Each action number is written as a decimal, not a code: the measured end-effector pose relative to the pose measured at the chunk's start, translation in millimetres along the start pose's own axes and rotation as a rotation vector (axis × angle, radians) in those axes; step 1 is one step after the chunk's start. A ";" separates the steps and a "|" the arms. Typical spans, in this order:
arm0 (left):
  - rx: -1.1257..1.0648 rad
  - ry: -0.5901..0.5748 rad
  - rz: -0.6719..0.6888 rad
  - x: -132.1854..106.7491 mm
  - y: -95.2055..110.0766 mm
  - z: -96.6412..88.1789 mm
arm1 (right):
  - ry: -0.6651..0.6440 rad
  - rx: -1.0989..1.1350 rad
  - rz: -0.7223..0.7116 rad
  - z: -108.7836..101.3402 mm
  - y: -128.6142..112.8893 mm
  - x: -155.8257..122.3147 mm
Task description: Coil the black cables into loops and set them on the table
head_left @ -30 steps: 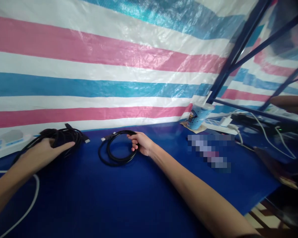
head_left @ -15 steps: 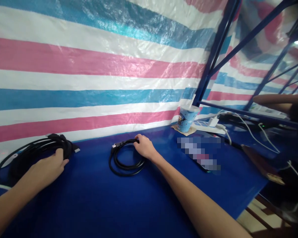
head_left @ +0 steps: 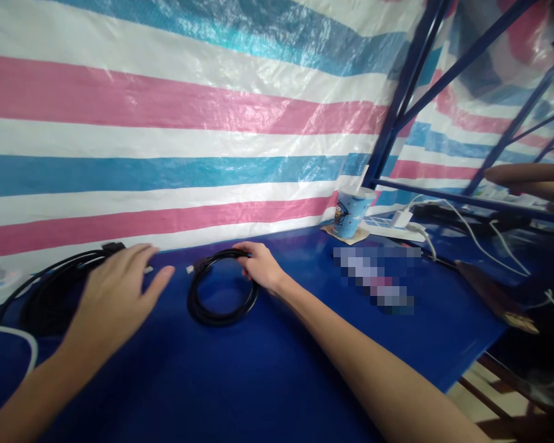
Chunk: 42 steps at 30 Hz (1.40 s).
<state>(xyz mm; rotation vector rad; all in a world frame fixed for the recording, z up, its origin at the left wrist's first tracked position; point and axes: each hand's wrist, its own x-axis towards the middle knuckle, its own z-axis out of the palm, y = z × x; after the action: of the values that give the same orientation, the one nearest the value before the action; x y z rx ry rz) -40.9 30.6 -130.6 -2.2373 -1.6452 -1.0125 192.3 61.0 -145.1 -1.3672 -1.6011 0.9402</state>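
A striped plastic sheet [head_left: 166, 175] hangs in front of you, behind the blue cup [head_left: 351, 215]. The blue table [head_left: 212, 381] spreads beneath that cup and toward you. Well to the cup's left lies a large black cable bundle [head_left: 50, 298], partly hidden by your left hand [head_left: 113, 298]. You have that hand open, thumb spread wide, nothing visible in its grasp; whether it touches the bundle, I cannot tell. Your right hand [head_left: 261, 269], left of the cup and closer to it, has its fingers curled around the upper right edge of the small cable coil [head_left: 221, 318]. You have that coil between the cup and the bundle. Its metal connector [head_left: 190, 269] points away from the cup.
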 end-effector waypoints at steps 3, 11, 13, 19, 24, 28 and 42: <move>-0.064 -0.114 -0.105 3.1 23.2 7.6 | -0.032 0.033 -0.185 6.1 -17.8 -10.1; -0.335 -0.276 -0.518 -4.2 7.1 17.6 | 0.227 0.232 -0.228 22.4 -27.7 -19.8; -0.595 -0.256 -0.715 -8.2 14.4 16.6 | 0.301 0.319 -0.130 19.8 -24.9 -16.8; -1.178 -0.333 -0.979 -17.6 39.2 16.7 | 0.326 0.564 0.051 21.1 -27.4 -19.0; -1.362 -0.276 -1.102 -15.7 36.5 12.0 | 0.249 0.651 0.029 30.2 -34.0 -25.8; -1.330 -0.424 -1.152 -11.9 31.4 2.8 | 0.146 0.600 -0.010 30.1 -37.5 -28.9; -1.311 -0.833 -0.800 -21.2 33.8 -6.4 | -0.334 0.065 -0.289 16.5 -29.0 -31.4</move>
<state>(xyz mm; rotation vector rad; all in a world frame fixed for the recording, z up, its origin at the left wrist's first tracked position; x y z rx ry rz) -16.4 -1.5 -130.8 -3.0486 -2.9882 -1.9236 168.6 25.5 -128.6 -0.9343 -1.9367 1.0702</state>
